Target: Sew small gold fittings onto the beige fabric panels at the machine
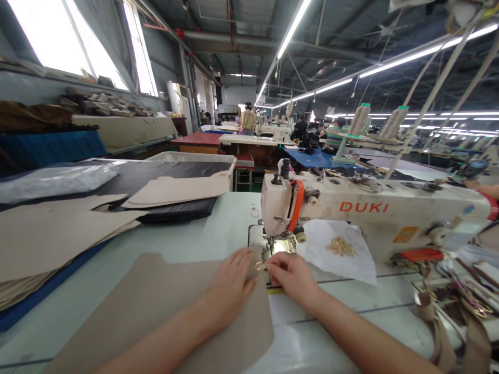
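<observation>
A large beige-grey cut panel (175,296) lies flat on the pale table in front of the sewing machine (323,208). My left hand (230,280) rests palm down on the panel, fingers stretched toward the needle area. Close to the lit presser foot, my right hand (290,272) pinches a small gold metal ring (258,266) between thumb and fingertips, at the panel's edge. Whether a strap runs through the ring is too small to tell. Behind my right hand, a pile of gold rings (341,246) sits on a white sheet (358,265) beside the machine.
Stacks of beige panels (66,239) lie at the left, some on black material (175,210). Straps with metal fittings (436,317) hang at the right. Thread cones (358,120) stand behind the machine. Other people (248,120) sit farther back among worktables.
</observation>
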`<state>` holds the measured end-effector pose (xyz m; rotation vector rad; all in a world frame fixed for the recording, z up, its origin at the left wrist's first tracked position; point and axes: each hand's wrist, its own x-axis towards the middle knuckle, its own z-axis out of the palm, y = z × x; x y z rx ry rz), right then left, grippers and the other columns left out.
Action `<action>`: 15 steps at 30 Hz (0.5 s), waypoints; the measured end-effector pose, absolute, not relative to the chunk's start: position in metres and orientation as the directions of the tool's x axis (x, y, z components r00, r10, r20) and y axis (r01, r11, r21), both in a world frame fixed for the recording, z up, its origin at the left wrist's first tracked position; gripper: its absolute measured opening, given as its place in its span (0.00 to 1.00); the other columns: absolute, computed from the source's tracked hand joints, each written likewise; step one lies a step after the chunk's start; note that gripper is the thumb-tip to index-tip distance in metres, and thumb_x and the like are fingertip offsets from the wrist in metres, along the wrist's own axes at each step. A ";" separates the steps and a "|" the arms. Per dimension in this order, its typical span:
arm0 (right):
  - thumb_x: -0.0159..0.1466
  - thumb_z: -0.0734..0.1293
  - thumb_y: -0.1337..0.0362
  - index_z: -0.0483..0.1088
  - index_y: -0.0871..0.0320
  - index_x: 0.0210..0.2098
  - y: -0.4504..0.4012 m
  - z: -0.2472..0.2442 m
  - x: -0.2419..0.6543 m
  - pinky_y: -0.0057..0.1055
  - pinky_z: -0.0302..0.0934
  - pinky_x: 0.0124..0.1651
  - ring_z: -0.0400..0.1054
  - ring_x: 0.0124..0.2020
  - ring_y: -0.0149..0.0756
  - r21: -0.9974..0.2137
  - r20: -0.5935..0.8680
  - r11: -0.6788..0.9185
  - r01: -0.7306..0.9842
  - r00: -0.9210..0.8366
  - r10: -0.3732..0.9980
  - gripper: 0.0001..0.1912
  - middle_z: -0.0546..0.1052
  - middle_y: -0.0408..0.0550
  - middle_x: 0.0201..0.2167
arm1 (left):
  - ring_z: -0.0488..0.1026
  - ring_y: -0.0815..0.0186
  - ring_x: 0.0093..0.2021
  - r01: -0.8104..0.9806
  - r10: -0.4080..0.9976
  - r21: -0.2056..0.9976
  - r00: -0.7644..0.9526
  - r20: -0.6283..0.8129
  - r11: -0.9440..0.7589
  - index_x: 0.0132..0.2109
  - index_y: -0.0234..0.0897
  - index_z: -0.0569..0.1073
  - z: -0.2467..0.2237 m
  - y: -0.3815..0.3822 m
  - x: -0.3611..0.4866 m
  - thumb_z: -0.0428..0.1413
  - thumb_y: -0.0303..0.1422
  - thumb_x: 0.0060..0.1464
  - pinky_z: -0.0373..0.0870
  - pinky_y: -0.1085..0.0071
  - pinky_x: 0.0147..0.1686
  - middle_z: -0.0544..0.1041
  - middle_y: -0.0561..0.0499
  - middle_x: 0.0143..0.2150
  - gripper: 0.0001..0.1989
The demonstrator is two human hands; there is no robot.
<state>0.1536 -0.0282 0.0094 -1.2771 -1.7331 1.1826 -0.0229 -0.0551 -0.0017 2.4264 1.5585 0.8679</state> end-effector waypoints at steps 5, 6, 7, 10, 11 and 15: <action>0.54 0.63 0.73 0.67 0.60 0.22 -0.015 0.011 0.151 0.20 0.54 0.18 0.63 0.14 0.24 -0.929 -0.182 -0.058 0.365 -0.315 0.932 0.06 0.70 0.37 0.16 | 0.61 0.57 0.59 0.833 0.885 0.339 0.329 0.331 -0.437 0.58 0.37 0.58 -0.010 -0.065 -0.019 0.49 0.33 0.55 0.61 0.55 0.56 0.65 0.42 0.58 0.23; 0.53 0.63 0.74 0.67 0.60 0.21 -0.013 0.012 0.149 0.19 0.53 0.18 0.63 0.13 0.24 -0.924 -0.203 -0.074 0.376 -0.318 0.926 0.07 0.70 0.37 0.16 | 0.61 0.56 0.59 0.834 0.894 0.356 0.320 0.313 -0.422 0.59 0.36 0.57 -0.010 -0.068 -0.019 0.49 0.33 0.55 0.61 0.55 0.56 0.65 0.41 0.58 0.24; 0.53 0.64 0.74 0.67 0.60 0.20 -0.011 0.013 0.148 0.19 0.53 0.17 0.63 0.13 0.23 -0.918 -0.225 -0.088 0.388 -0.323 0.919 0.07 0.70 0.37 0.15 | 0.61 0.56 0.59 0.832 0.903 0.376 0.309 0.297 -0.408 0.60 0.35 0.57 -0.010 -0.070 -0.019 0.49 0.33 0.55 0.61 0.55 0.56 0.65 0.40 0.58 0.25; 0.52 0.64 0.75 0.66 0.60 0.18 -0.005 0.015 0.143 0.19 0.53 0.16 0.63 0.12 0.23 -0.898 -0.285 -0.125 0.422 -0.341 0.896 0.09 0.70 0.37 0.14 | 0.64 0.56 0.57 0.815 0.918 0.435 0.284 0.278 -0.384 0.58 0.36 0.58 -0.007 -0.073 -0.020 0.50 0.34 0.55 0.62 0.56 0.55 0.67 0.41 0.57 0.24; 0.52 0.64 0.75 0.66 0.60 0.17 -0.003 0.016 0.142 0.18 0.53 0.15 0.63 0.11 0.23 -0.892 -0.304 -0.137 0.432 -0.348 0.887 0.09 0.70 0.36 0.13 | 0.65 0.57 0.56 0.807 0.919 0.451 0.275 0.283 -0.381 0.57 0.37 0.60 -0.006 -0.073 -0.020 0.51 0.33 0.54 0.63 0.56 0.54 0.68 0.42 0.55 0.23; 0.52 0.63 0.76 0.65 0.60 0.16 0.003 0.021 0.140 0.17 0.51 0.13 0.62 0.10 0.23 -0.870 -0.368 -0.177 0.461 -0.367 0.854 0.10 0.69 0.36 0.12 | 0.70 0.59 0.48 0.779 0.902 0.473 0.273 0.336 -0.412 0.46 0.38 0.69 0.002 -0.064 -0.017 0.50 0.30 0.54 0.67 0.61 0.49 0.74 0.46 0.46 0.12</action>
